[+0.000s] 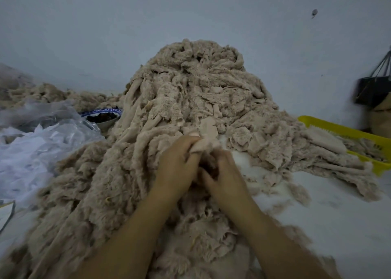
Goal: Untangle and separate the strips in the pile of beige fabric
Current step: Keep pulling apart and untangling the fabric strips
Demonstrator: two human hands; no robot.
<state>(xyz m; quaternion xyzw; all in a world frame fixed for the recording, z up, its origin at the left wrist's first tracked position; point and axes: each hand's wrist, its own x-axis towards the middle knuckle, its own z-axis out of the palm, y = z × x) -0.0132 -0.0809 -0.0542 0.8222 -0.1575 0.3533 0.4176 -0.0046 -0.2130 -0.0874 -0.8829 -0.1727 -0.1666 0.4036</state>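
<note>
Two bare forearms enter from the lower edge and converge toward the middle, wrists roughly straight. Left hand point(179, 164): back uppermost, fingers curled over and gripping a bunched fabric strip point(206, 144), one fingertip showing above the bunch. Right hand point(225, 172): back uppermost, close against the left hand, fingers curled inward onto the lower part of the same bunch, thumb angled toward the left palm.

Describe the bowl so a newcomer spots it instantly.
Start at the tall heap of beige fabric strips in the middle. At its left foot, behind crumpled clear plastic sheeting, sits a white bowl with a blue-patterned rim. It alone holds dark lumps.
</note>
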